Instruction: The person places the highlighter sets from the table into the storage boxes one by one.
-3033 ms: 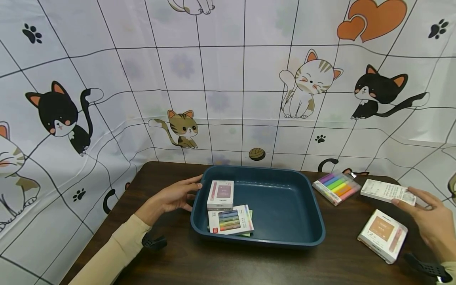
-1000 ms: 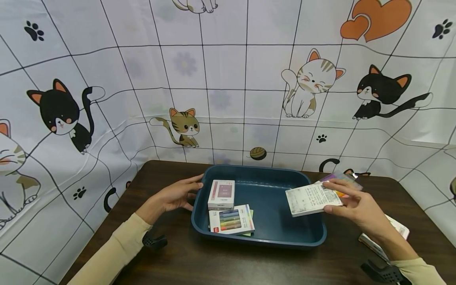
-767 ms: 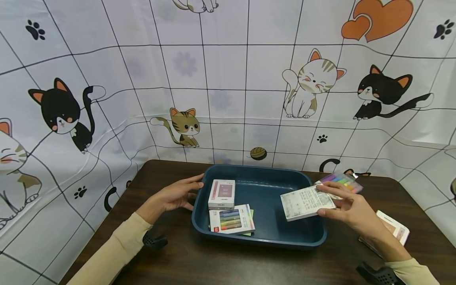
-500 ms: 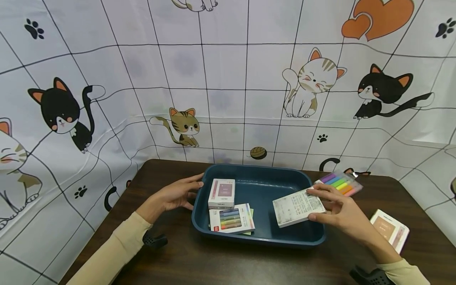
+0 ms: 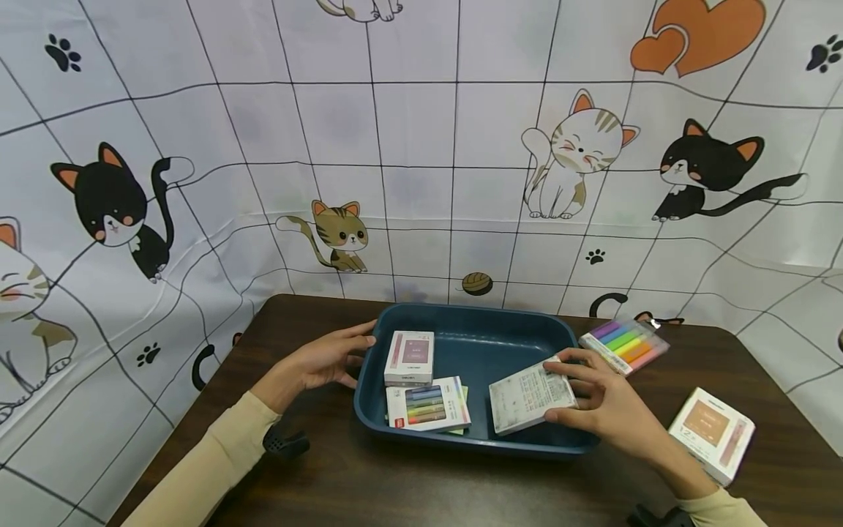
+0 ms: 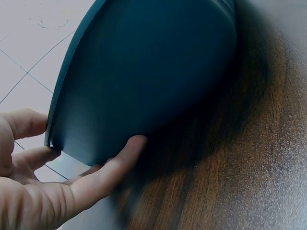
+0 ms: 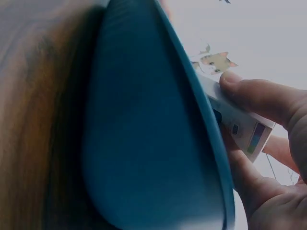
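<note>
My right hand point(image 5: 602, 395) pinches a small white box point(image 5: 530, 395) with printed text between thumb and fingers, at the right part of the dark blue plastic tray point(image 5: 487, 443). In the right wrist view the box point(image 7: 240, 122) shows past the tray's rim, its end marked with a coloured strip. My left hand point(image 5: 326, 359) grips the tray's left end, fingertips at the rim and thumb against the outer wall point(image 6: 139, 72). Inside the tray at left lie a white box with a mauve square point(image 5: 410, 359) and a white box of coloured sticks point(image 5: 428, 405) over something green.
Right of the tray lies a clear pack of rainbow-coloured markers point(image 5: 626, 344). Nearer on the right is a white box with an orange-brown square point(image 5: 713, 434). The brown wooden table point(image 5: 421, 490) meets a cat-print curtain point(image 5: 421, 183) at the back.
My right hand has carried the white box from the table's right side leftward and down into the tray's right part. My left hand has stayed at the tray's left end.
</note>
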Action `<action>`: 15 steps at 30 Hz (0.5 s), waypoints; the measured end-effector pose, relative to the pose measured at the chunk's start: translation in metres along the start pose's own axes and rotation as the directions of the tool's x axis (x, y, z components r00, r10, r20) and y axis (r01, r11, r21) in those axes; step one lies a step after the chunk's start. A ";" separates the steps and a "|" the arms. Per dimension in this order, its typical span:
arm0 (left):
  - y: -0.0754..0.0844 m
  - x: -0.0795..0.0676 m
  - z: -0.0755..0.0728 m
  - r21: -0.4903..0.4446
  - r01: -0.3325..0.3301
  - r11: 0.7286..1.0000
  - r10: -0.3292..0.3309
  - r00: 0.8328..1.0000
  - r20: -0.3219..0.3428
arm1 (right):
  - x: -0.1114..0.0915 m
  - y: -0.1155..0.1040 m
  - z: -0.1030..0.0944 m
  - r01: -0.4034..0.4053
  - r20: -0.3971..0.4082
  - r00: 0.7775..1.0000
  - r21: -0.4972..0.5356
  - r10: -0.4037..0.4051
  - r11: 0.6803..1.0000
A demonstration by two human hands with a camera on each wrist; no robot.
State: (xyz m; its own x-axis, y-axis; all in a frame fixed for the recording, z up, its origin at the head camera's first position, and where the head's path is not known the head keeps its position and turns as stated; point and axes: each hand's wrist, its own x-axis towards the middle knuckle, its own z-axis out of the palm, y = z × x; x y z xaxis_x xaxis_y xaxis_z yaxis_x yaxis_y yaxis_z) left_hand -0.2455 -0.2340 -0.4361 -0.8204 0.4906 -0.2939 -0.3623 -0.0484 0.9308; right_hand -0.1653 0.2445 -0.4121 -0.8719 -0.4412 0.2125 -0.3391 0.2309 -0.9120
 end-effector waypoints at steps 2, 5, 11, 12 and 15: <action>-0.001 0.000 0.000 0.002 -0.005 1.000 0.005 1.000 0.000 | 0.001 -0.001 0.005 0.012 0.007 1.000 -0.010 -0.012 1.000; -0.002 0.000 -0.001 0.001 -0.010 1.000 0.010 1.000 0.001 | 0.001 -0.003 0.011 0.032 -0.004 0.999 -0.040 -0.032 0.999; -0.001 -0.001 0.000 0.004 -0.015 1.000 0.015 1.000 0.008 | 0.000 -0.003 0.019 0.046 -0.051 0.997 -0.101 -0.051 0.994; -0.001 -0.001 0.000 0.004 -0.015 1.000 0.015 1.000 0.009 | 0.000 -0.003 0.020 0.051 -0.058 0.997 -0.121 -0.059 0.991; -0.003 -0.001 0.000 0.002 -0.017 1.000 0.017 1.000 0.012 | 0.001 -0.003 0.025 0.099 -0.063 0.991 -0.280 -0.121 0.955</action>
State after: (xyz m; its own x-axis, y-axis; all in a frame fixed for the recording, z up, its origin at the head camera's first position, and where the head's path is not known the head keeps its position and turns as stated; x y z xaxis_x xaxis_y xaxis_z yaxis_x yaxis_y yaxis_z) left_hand -0.2440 -0.2342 -0.4384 -0.8213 0.4997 -0.2751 -0.3471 -0.0551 0.9362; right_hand -0.1560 0.2222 -0.4175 -0.8450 -0.4100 0.3434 -0.5091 0.4200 -0.7513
